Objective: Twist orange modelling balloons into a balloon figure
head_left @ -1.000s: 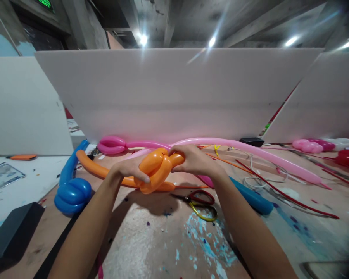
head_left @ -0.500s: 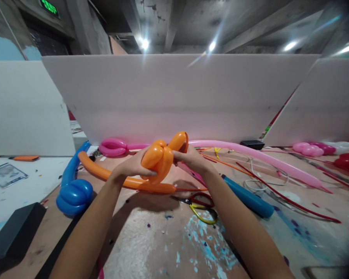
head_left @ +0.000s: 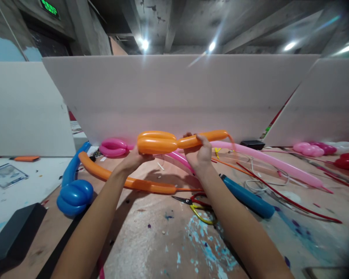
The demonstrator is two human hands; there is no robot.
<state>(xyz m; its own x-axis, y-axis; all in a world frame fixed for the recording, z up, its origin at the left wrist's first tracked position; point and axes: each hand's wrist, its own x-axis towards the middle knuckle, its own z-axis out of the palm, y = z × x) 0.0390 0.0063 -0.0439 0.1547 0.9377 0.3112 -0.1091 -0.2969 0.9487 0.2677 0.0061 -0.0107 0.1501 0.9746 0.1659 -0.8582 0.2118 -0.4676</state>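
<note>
An orange twisted balloon (head_left: 158, 142) is held up level above the table between both hands. Its left end is a bundle of long segments, gripped from below and the left by my left hand (head_left: 133, 159). My right hand (head_left: 200, 152) wraps round the single thin section on the right, past the twist. That section ends in a limp, uninflated tail (head_left: 232, 140) hanging to the right. Below lies a second, long orange balloon (head_left: 151, 186) on the table. Scissors (head_left: 196, 205) with red and yellow handles rest under my right forearm.
A blue balloon (head_left: 75, 197) and a black block (head_left: 16, 236) lie at left. Pink balloons (head_left: 264, 157) stretch along the back. A blue balloon pump (head_left: 247, 197) and thin red balloons (head_left: 291, 193) lie at right. White panels (head_left: 177, 97) stand behind.
The orange balloon has turned from a bunched, end-on pose to lying level, its tail now out to the right. My right hand has shifted right and wraps its thin section.
</note>
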